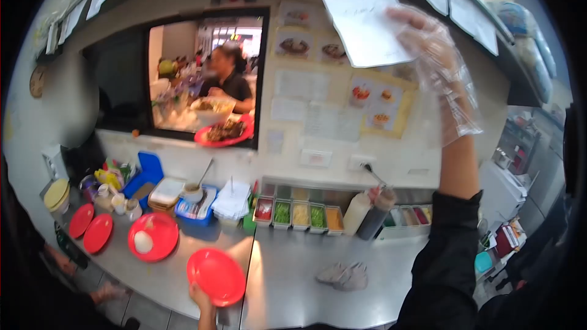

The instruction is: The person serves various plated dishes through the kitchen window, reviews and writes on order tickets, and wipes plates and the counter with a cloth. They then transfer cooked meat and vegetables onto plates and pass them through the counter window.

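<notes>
My right hand (431, 40), in a clear plastic glove, is raised high at the upper right. Its fingers pinch a white paper slip (370, 30) with faint handwriting, in front of the papers on the wall. Low at the centre-left, my left hand (200, 296) grips the near edge of a red plate (217, 276) over the steel counter (287, 287); no food shows on it. Part of that hand is behind the plate. Just left of it, another red plate (162, 232) carries a white rounded mound (143, 242).
Two more red plates (98, 233) lie farther left, near another person's hand (110, 292). Topping trays (299, 215) and sauce bottles (376, 214) line the back. A grey cloth (343, 276) rests on the counter. Filled dishes (225, 131) stand in the serving window, a person beyond.
</notes>
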Motion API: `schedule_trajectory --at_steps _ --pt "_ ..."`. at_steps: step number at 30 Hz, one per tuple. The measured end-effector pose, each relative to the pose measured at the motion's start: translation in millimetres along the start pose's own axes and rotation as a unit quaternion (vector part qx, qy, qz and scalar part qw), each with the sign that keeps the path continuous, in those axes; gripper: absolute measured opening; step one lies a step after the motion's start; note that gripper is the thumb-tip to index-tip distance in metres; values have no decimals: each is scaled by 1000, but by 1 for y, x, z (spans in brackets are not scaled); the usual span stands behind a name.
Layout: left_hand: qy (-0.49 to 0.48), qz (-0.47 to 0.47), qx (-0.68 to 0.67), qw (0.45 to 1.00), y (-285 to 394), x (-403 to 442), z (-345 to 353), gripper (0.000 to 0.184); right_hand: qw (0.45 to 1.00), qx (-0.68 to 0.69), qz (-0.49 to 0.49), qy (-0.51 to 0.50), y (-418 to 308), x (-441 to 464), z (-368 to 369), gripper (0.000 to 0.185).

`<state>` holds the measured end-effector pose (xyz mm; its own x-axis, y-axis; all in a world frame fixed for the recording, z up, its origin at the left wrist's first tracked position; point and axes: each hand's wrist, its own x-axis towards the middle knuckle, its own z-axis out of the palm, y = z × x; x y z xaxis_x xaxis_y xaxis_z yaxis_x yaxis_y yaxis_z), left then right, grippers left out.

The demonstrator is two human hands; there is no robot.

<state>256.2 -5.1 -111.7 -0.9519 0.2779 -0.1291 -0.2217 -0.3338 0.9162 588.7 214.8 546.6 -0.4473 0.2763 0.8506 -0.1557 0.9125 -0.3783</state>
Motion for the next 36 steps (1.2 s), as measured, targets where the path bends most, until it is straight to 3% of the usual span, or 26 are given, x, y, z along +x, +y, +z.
schedule_trajectory --at_steps 2,12,14,16,17,19,21,22,23,24,26,27,28,30,31,32,33,34,36 --pt "-42 60 -81 994 -22 22 -21 33 996 -26 -37 76 10 12 -10 36" --pt "-98 34 -143 984 4 22 15 35 955 -88 24 282 -20 22 -108 26" --pt "-113 34 -166 979 1 21 13 35 963 -158 -67 207 -21 5 -97 23" --pt "-120 30 -181 976 4 16 2 36 995 -78 -9 65 4 8 -108 23" --pt "-96 44 -113 988 -5 20 -3 35 996 -81 40 -24 18 -10 -85 22" --pt "-13 6 -106 994 -3 12 0 34 973 -85 103 -189 61 -68 -22 22" --pt "20 -6 -66 998 12 -4 8 30 949 -70 155 -267 155 -186 77 31" --pt "38 2 -46 998 13 -9 11 29 941 -68 183 -278 194 -256 131 36" --pt "28 1 -49 998 22 -17 16 29 908 -108 275 -298 201 -311 179 37" --pt "17 1 -54 998 28 -25 19 30 903 -18 346 -256 219 -370 211 33" --pt "17 -10 -32 999 33 -34 17 30 944 2 267 -192 287 -491 267 24" --pt "-1 -18 -18 1000 39 -35 19 30 943 15 265 -202 266 -464 268 24" --pt "13 -14 -15 1000 45 -35 23 30 922 -121 292 -226 248 -433 263 20" --pt "-2 -23 -32 999 61 -47 35 31 881 -221 322 -266 280 -382 259 21" --pt "-17 -36 -40 998 65 -49 38 31 821 -187 499 -207 265 -327 240 16" --pt "-10 -40 -34 999 69 -51 44 31 883 -243 358 -180 341 -347 245 12" --pt "-31 -37 -31 998 72 -54 50 31 861 -356 294 -214 351 -328 232 25" --pt "-54 -33 -29 998 72 -54 56 31 873 -315 309 -209 417 -340 235 24" --pt "-68 -37 -23 997 69 -54 68 31 881 -273 324 -209 430 -332 242 23"
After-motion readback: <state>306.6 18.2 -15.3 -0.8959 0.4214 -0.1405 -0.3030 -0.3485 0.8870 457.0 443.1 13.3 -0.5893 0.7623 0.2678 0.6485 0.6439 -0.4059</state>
